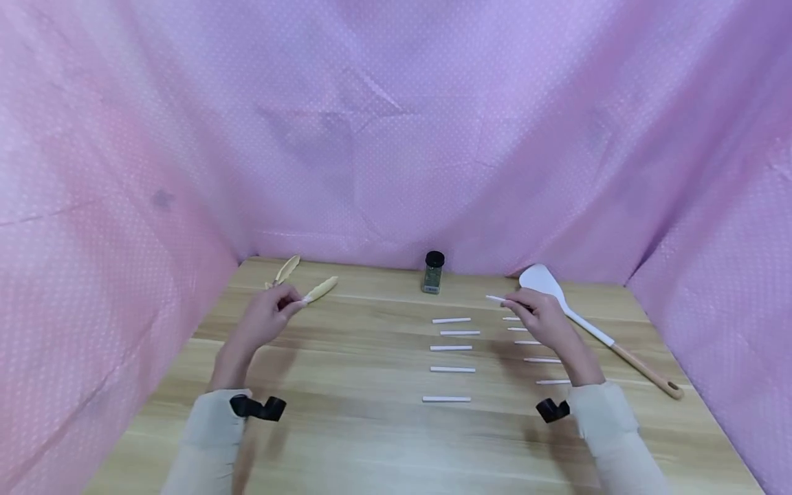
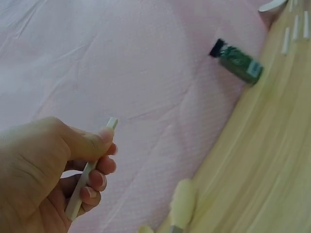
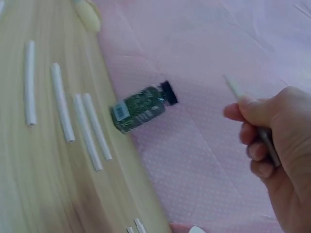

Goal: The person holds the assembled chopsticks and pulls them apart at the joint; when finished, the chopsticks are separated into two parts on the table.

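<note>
My left hand [image 1: 262, 317] pinches a slim white stick [image 2: 77, 203] between thumb and fingers, above the table's left side. Just beyond that hand lie tongs with pale yellow tips [image 1: 322, 289], their middle hidden by the hand in the head view. On the other side, my right hand [image 1: 540, 317] grips a white stick [image 1: 495, 298] whose narrow end points left in the head view. Under and beside this hand several similar sticks [image 1: 542, 360] lie in a column, partly covered by it. Several white tubes [image 1: 452, 348] form another column at the middle.
A seasoning jar [image 1: 432, 275] with a black lid and green contents stands at the table's back edge. To the right lies a white spatula [image 1: 541, 282] with a wooden handle [image 1: 646, 371]. Pink sheeting [image 1: 383, 172] encloses the wooden table [image 1: 353, 440] at the back and sides.
</note>
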`<state>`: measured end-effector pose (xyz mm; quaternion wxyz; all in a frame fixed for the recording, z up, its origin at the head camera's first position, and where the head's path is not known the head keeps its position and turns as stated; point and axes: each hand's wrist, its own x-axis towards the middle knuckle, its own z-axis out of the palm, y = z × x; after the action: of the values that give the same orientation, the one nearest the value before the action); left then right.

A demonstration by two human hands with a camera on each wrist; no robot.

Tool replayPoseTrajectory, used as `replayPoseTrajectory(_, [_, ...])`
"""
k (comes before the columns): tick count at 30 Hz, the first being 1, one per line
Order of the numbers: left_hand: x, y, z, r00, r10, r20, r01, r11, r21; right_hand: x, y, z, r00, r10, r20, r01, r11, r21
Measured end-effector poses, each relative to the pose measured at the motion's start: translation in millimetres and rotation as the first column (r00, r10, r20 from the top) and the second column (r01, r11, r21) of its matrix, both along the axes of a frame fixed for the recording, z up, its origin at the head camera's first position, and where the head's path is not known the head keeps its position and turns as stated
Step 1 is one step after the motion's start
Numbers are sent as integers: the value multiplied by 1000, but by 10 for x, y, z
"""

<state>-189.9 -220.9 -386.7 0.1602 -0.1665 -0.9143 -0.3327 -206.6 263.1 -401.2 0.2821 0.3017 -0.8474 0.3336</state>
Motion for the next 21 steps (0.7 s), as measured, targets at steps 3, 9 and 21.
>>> replayPoseTrajectory(3, [-28, 102, -31, 996, -81, 49, 82, 997, -17, -3, 109, 20, 998, 33, 49, -35, 999, 40])
replayPoseTrajectory(9, [-18, 515, -142, 978, -147, 146, 146, 989, 23, 51, 149, -41, 992, -8, 124, 4, 999, 36])
replayPoseTrajectory(21, [222, 1182, -228, 951, -265, 156, 283, 953, -106, 268, 383, -90, 960, -108, 259, 83, 991, 107])
